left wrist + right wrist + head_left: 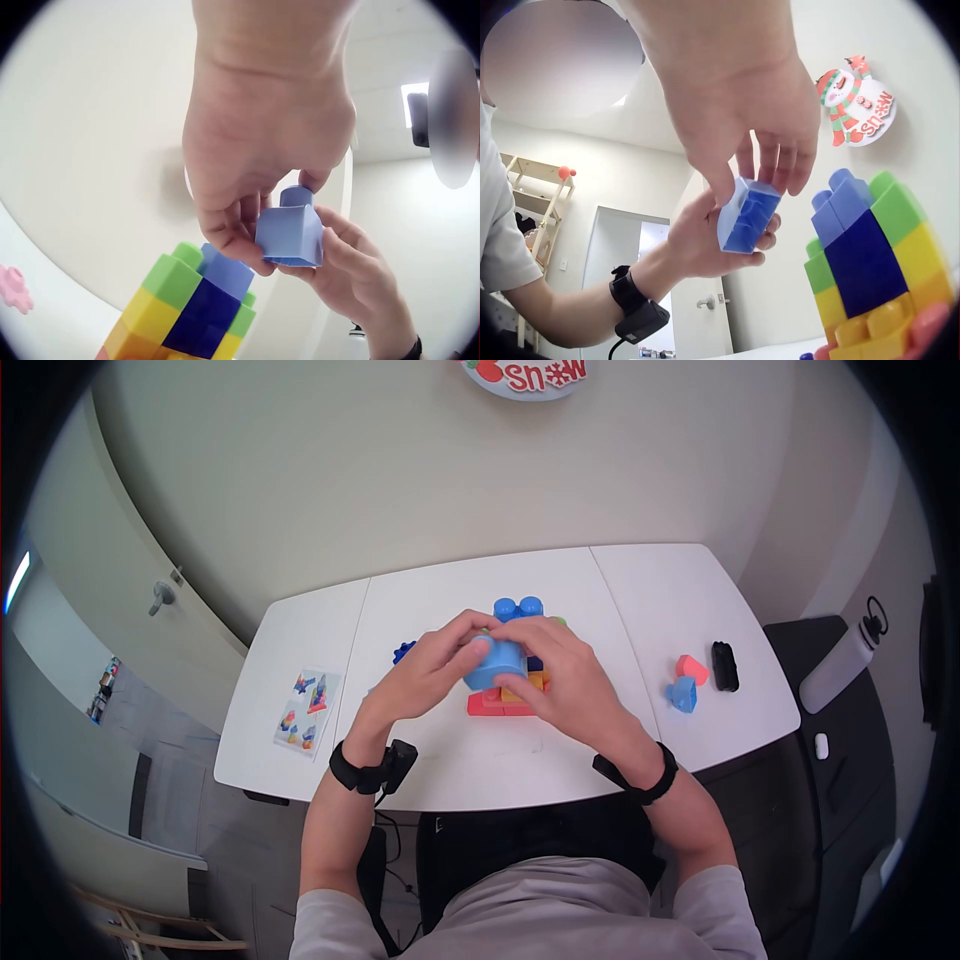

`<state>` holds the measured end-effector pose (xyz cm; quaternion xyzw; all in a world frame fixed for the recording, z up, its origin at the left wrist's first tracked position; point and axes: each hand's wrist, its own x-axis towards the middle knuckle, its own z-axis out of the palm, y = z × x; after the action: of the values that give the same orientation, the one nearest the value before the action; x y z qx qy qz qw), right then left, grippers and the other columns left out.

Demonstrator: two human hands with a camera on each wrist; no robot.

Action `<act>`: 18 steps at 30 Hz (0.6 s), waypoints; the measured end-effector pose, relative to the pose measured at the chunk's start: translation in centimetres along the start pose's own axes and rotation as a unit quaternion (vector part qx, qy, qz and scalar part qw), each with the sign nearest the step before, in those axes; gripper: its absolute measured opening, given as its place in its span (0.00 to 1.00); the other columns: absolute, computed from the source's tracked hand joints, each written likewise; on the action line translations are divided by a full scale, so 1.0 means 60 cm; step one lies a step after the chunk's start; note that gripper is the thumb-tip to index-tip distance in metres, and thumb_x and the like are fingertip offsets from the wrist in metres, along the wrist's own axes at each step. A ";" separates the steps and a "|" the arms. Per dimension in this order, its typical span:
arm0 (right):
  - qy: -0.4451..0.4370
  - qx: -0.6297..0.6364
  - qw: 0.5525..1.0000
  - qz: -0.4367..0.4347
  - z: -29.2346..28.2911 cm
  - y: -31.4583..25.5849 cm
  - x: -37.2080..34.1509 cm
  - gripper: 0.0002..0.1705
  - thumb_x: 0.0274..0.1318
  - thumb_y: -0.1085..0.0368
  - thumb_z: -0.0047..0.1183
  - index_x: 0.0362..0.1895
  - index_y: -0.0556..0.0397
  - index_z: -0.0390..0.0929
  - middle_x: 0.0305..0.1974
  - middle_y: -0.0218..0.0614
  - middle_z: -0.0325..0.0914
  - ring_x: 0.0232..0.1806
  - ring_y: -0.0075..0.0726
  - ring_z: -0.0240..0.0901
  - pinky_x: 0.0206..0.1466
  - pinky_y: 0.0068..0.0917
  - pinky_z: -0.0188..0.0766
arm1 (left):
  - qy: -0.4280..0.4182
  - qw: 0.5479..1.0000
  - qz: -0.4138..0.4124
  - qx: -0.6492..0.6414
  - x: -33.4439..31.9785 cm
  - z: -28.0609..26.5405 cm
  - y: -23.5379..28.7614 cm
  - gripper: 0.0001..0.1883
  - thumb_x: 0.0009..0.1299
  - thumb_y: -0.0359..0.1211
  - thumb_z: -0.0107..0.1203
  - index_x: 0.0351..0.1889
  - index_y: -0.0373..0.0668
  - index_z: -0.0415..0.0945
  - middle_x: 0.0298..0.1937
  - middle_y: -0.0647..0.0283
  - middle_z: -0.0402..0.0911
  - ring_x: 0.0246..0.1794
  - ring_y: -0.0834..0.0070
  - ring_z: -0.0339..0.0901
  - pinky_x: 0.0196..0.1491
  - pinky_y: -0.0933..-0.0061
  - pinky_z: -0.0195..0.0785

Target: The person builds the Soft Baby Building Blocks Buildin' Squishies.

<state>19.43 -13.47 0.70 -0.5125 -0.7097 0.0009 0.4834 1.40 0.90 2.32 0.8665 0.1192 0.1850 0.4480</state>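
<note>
Both hands hold a light-blue block [497, 665] above the table, in front of a block stack. My left hand [425, 670] pinches its left side, and my right hand [570, 678] grips its right side with thumb and fingers. In the left wrist view the block [291, 234] shows a round stud on top; its hollow underside faces the camera in the right wrist view [750, 217]. The stack [866, 262] has light-blue, green, dark-blue, yellow and orange blocks; my hands partly hide it in the head view.
On the white table [430, 780] lie a picture sheet [307, 712] at left, and a coral piece [691, 670], a blue piece [683, 694] and a black case [725, 667] at right. A dark-blue piece [403, 652] is beyond my left hand. A bottle [838, 665] lies off the table's right side.
</note>
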 end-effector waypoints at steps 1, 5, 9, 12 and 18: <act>0.006 -0.004 1.000 0.016 -0.004 0.001 0.004 0.29 0.53 0.68 0.70 0.61 0.51 0.78 0.53 0.44 0.81 0.58 0.53 0.77 0.60 0.42 0.75 | 0.004 1.000 0.004 -0.002 0.006 0.001 0.007 0.24 0.86 0.48 0.43 0.66 0.39 0.71 0.56 0.55 0.81 0.58 0.69 0.78 0.61 0.67 0.69; 0.058 -0.034 0.998 0.022 -0.038 0.019 0.036 0.28 0.56 0.69 0.68 0.62 0.54 0.78 0.52 0.46 0.83 0.54 0.54 0.78 0.59 0.44 0.76 | 0.094 0.994 0.053 0.032 0.015 -0.004 0.012 0.24 0.86 0.47 0.45 0.68 0.40 0.70 0.55 0.56 0.83 0.56 0.68 0.80 0.59 0.66 0.72; 0.090 -0.055 0.994 0.021 -0.036 0.070 0.058 0.27 0.60 0.67 0.67 0.64 0.52 0.78 0.53 0.44 0.84 0.54 0.50 0.79 0.59 0.42 0.77 | 0.205 0.973 0.045 0.096 -0.001 -0.027 -0.012 0.19 0.82 0.42 0.53 0.64 0.40 0.75 0.52 0.58 0.85 0.54 0.70 0.82 0.57 0.65 0.74; 0.052 -0.093 0.994 0.030 -0.028 0.079 0.055 0.28 0.60 0.68 0.67 0.65 0.50 0.78 0.54 0.42 0.84 0.51 0.45 0.80 0.55 0.37 0.80 | 0.268 0.941 -0.006 0.206 -0.033 -0.058 -0.055 0.14 0.77 0.36 0.60 0.56 0.40 0.79 0.49 0.60 0.86 0.50 0.71 0.83 0.53 0.64 0.76; 0.035 -0.038 0.995 0.084 -0.009 0.099 0.047 0.26 0.63 0.63 0.66 0.65 0.49 0.78 0.48 0.41 0.83 0.51 0.48 0.76 0.56 0.40 0.75 | 0.155 0.921 -0.191 0.303 -0.117 -0.120 -0.206 0.15 0.70 0.35 0.68 0.50 0.39 0.81 0.46 0.59 0.86 0.45 0.69 0.83 0.47 0.65 0.77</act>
<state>24.08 -8.88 -0.03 -0.5881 -0.6462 -0.0028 0.4864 -8.53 10.58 -5.50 0.8823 0.4002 0.1830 0.1670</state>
